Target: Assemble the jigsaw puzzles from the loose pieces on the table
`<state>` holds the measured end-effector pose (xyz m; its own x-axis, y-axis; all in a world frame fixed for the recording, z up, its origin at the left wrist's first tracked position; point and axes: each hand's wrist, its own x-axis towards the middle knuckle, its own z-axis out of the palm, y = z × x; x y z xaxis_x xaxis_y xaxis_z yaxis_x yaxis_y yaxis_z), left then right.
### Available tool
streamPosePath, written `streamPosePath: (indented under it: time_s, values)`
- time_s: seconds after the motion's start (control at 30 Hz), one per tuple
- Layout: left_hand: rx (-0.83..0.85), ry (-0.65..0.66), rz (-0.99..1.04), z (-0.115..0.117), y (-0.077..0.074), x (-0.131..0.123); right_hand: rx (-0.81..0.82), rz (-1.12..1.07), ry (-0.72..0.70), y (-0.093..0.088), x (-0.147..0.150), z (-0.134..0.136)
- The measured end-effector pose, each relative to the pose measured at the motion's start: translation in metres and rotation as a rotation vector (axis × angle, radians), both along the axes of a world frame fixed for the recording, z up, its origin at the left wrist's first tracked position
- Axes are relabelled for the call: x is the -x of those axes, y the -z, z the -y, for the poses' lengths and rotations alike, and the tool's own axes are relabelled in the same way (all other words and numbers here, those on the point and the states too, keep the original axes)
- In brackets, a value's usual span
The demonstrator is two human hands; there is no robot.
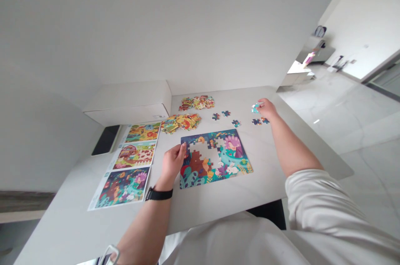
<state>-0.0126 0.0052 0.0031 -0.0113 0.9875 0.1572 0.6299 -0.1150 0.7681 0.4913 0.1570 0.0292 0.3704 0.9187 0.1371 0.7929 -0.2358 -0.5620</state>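
A partly assembled colourful jigsaw puzzle [215,158] lies on the white table [259,186] in front of me, with white gaps in its upper middle. My left hand [173,164], with a black watch at the wrist, has its fingers curled against the puzzle's left edge. My right hand [266,109] reaches to the far right and pinches a light blue puzzle piece [255,108]. Two loose dark pieces [260,121] lie just below that hand. Other loose pieces [225,113] lie behind the puzzle.
Two heaps of puzzle pieces [181,122] [197,102] lie at the back. A sheet with three reference pictures [129,165] lies left of the puzzle. A white box [131,102] stands at the back left against the wall. The table's right edge drops to a tiled floor.
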Motion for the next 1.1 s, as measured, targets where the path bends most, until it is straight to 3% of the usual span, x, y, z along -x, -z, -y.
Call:
streamPosePath:
  time_s: [0.17,0.3,0.4,0.53,0.63,0.73,0.9,1.1]
  values:
    - [-0.002,0.032,0.025,0.002,0.000,-0.003,-0.233,-0.532,-0.098,-0.015,0.049,0.036]
    - [-0.019,0.061,0.038,0.005,0.000,-0.005,-0.323,-0.789,-0.219,-0.022,0.109,0.078]
    - [-0.041,0.087,0.085,0.009,-0.001,-0.008,-0.310,-1.003,-0.272,-0.018,0.157,0.111]
    - [-0.043,0.143,0.294,0.017,-0.001,-0.017,-0.233,-1.241,-0.300,0.000,0.216,0.144]
    - [0.029,0.225,0.500,0.021,0.003,-0.024,-0.137,-1.267,-0.266,0.018,0.248,0.159]
    - [0.092,0.274,0.575,0.022,0.008,-0.028,-0.061,-1.198,-0.236,0.032,0.264,0.166]
    - [0.111,0.240,0.547,0.020,0.014,-0.029,-0.023,-1.088,-0.292,0.040,0.265,0.169]
    - [0.153,0.254,0.603,0.016,0.016,-0.029,0.004,-1.120,-0.362,0.044,0.267,0.171]
